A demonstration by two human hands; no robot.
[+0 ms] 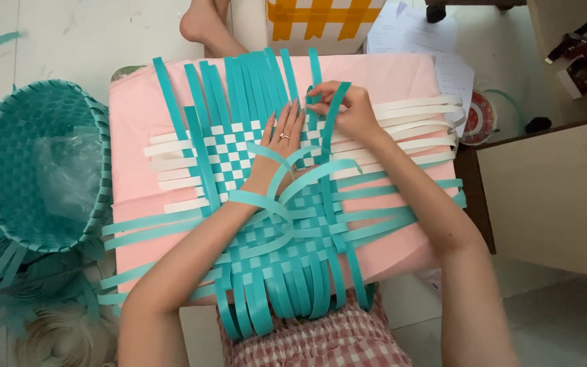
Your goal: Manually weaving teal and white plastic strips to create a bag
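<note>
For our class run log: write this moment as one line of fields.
left hand: flat on woven mat | right hand: pinching teal strip | support: pink board | nearby: teal basket

A single camera is riding on the person's head, looking almost straight down from close above the lap. It is facing the pink cloth-covered tabletop, which is filling the middle of the view, with both forearms reaching in from the bottom edge. Pale tiled floor is showing at the margins.

pale tiled floor, beige cabinet
</note>
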